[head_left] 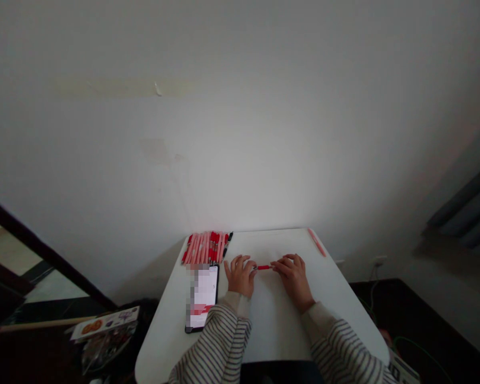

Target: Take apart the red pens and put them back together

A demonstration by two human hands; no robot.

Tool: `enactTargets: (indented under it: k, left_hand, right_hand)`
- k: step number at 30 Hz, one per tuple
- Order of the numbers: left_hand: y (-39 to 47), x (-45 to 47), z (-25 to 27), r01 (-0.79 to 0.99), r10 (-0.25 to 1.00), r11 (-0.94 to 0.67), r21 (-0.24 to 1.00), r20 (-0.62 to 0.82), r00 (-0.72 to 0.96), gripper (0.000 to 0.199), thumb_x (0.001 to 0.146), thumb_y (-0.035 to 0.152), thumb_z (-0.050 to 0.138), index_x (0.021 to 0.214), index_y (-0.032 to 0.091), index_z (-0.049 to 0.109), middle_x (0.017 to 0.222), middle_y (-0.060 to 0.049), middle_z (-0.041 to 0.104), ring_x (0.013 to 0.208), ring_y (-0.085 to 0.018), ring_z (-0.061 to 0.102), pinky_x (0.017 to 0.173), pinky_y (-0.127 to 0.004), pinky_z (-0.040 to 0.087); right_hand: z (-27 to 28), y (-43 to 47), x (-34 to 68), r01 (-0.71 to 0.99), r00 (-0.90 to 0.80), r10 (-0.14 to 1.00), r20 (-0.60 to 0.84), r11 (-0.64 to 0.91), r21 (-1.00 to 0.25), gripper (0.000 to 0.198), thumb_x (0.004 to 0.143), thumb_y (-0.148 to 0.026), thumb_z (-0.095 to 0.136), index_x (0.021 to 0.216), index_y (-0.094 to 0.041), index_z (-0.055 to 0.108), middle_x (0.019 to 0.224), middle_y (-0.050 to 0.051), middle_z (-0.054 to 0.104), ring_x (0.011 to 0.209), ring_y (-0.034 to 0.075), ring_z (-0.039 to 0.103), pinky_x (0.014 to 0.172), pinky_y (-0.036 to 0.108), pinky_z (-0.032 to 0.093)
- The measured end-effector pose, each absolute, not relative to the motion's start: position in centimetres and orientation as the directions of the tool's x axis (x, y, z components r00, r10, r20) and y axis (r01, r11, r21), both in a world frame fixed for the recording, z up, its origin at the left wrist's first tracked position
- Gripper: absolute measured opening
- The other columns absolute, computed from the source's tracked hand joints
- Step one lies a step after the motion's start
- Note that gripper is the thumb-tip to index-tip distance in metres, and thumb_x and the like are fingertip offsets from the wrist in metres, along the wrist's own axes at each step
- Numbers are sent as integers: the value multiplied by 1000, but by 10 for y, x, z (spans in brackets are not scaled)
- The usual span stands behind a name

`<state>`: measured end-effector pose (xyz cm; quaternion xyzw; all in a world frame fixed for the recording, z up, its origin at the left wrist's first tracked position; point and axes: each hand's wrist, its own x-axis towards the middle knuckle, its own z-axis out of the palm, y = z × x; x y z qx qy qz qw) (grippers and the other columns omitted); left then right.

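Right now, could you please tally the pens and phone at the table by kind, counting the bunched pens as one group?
Bunched pens: 1 group
Held red pen or pen part: 1
Separate pink pen: 1
Phone: 1
Total: 4

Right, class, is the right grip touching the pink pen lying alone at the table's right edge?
Apart: the head view shows bare white table between the right grip and the pink pen.
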<state>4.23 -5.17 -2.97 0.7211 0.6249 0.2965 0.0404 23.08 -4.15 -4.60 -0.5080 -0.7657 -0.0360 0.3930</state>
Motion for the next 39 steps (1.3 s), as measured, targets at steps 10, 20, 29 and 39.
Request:
enactTargets:
  k: [10,20,29,39]
  left_hand:
    - [-50,42,-34,881,917,-207,426,398,23,18,87,30,48,92,30,65,119,0,62,123,-24,43,108,-63,15]
    - [-49,42,-38,890,908,-200,410,419,11,24,89,34,44,85,28,67,119,-2,62,122,-25,43,106,-65,17]
    - [-49,42,-38,883,901,-216,418,434,15,24,88,36,45,95,33,68,120,-1,62,120,-25,44,106,-63,19]
    - [-51,41,-33,869,904,-229,439,426,23,16,85,31,51,91,31,66,117,-1,62,119,-23,45,108,-57,18]
  right_hand:
    - [-43,-43,231,807,-183,740,647,489,-332,22,86,-24,58,102,-33,69,88,1,68,99,22,49,94,42,34]
    - [-45,-42,232,797,-197,734,650,506,-329,26,85,-25,58,107,-35,67,90,1,69,99,21,50,92,41,35]
    - [-49,-39,233,803,-199,735,648,501,-322,25,85,-25,59,105,-36,68,90,0,69,98,21,49,92,40,35]
    - [-49,-40,233,797,-174,747,642,490,-354,24,85,-25,59,105,-35,68,89,0,69,98,22,48,91,40,35]
